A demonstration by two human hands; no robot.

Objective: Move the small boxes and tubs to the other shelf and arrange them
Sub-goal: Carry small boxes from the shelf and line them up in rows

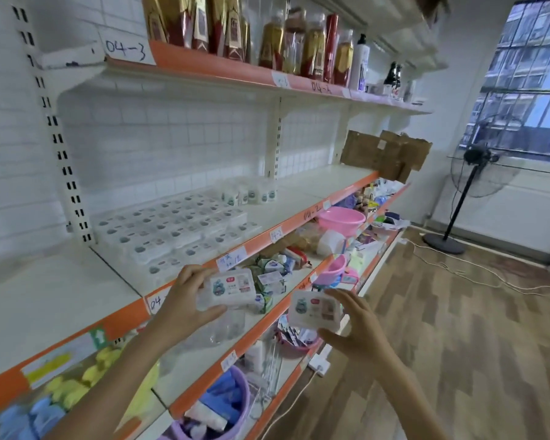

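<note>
The left hand [185,300] pinches one small translucent white plastic box with a printed label [229,289], thumb under its near edge and fingers curled over the far side. That keeps the label facing up and readable. The right hand [356,328] has the same kind of grip on a second small translucent labelled box [315,311], thumb below and fingers on top. Both boxes hang in the air just in front of the orange front edge of the white middle shelf [299,198], not touching it.

On that shelf, towards its left end, rows of matching flat white boxes [172,230] sit packed flush, with a cluster of small white tubs [251,193] at the back edge. Carrying one box per hand looks meant to extend those rows, probably at the front edge.
</note>
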